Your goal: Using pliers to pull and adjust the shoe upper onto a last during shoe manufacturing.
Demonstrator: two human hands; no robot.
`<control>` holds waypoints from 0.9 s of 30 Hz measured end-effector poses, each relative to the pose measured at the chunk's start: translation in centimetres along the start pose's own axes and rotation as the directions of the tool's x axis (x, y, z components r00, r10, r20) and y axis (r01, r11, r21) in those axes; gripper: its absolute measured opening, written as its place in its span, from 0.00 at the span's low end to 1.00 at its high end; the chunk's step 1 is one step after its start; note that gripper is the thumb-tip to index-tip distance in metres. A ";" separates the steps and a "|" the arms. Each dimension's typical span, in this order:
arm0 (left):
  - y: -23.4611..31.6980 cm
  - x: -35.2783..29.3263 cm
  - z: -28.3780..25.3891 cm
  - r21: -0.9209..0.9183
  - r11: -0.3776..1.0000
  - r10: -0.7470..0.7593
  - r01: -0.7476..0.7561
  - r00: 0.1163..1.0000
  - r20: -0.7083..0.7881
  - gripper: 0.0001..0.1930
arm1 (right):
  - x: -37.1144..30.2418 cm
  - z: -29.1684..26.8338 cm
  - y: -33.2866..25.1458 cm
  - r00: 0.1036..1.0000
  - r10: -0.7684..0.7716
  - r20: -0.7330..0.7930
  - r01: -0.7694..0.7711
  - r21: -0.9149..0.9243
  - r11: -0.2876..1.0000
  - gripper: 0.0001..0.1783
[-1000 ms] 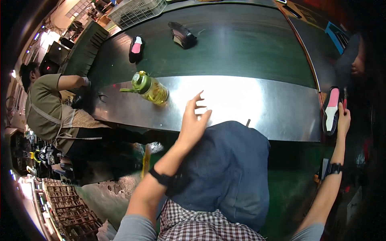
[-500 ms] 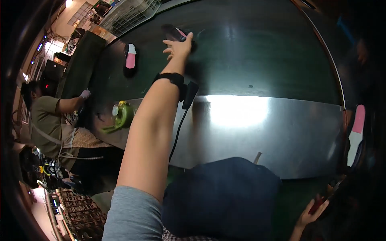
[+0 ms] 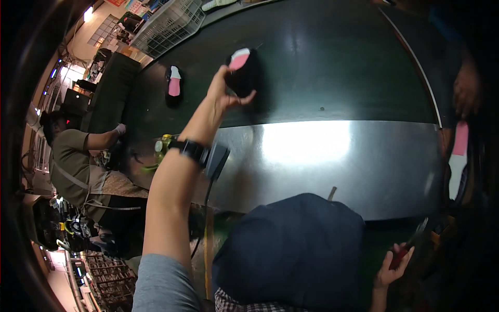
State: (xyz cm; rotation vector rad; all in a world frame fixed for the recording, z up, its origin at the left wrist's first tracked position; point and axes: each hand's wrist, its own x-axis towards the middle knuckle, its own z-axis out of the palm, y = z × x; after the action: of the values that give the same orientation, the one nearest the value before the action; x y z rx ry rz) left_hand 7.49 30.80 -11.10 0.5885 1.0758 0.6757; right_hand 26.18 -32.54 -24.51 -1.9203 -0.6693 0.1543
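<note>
My left hand (image 3: 222, 92), reaching over the dark green work surface, grips a black shoe (image 3: 244, 73) with a pink and white insole. Its fingers and thumb spread around the shoe's side and end. A black strap with a small cabled box sits on that wrist. Low on the right, my right hand (image 3: 393, 266) is closed around a red-handled tool (image 3: 399, 256) whose narrow metal end points up and away; its exact kind is unclear. A second black shoe (image 3: 174, 86) with the same insole lies to the left of the held one.
A bright metal plate (image 3: 312, 171) runs along the surface's near edge. At the right rim stands another pink-and-white-lined shoe (image 3: 459, 156), below someone's hand (image 3: 466, 88). A co-worker (image 3: 78, 151) works at the left. A green jug-like container (image 3: 162, 148) and a grey plastic crate (image 3: 169, 26) are also there.
My left hand has come nearer and taken hold of the shoe, which is turned with its insole showing more. My right hand has raised the tool, so its metal end now shows.
</note>
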 end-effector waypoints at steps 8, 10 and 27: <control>-5.7 -25.7 -5.5 0.311 0.948 -0.195 0.062 0.887 0.418 0.34 | 0.9 -2.6 -10.3 0.977 -0.206 0.050 0.177 0.342 0.923 0.17; -6.2 -29.9 -6.3 0.430 0.903 -0.208 -0.002 0.873 0.441 0.35 | 0.7 -3.3 -13.4 0.956 -0.285 0.075 0.231 0.406 0.884 0.17; -21.6 -39.4 -6.5 0.510 0.390 0.136 -0.767 0.596 0.791 0.32 | -9.9 -3.1 -20.8 0.547 -0.103 0.831 -0.648 0.498 0.577 0.20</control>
State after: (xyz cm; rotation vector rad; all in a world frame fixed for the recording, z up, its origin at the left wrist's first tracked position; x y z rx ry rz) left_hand -6.53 -12.06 -5.89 1.9432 0.4379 0.3369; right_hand 11.23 -34.00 -6.74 -0.9618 -0.6408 1.4219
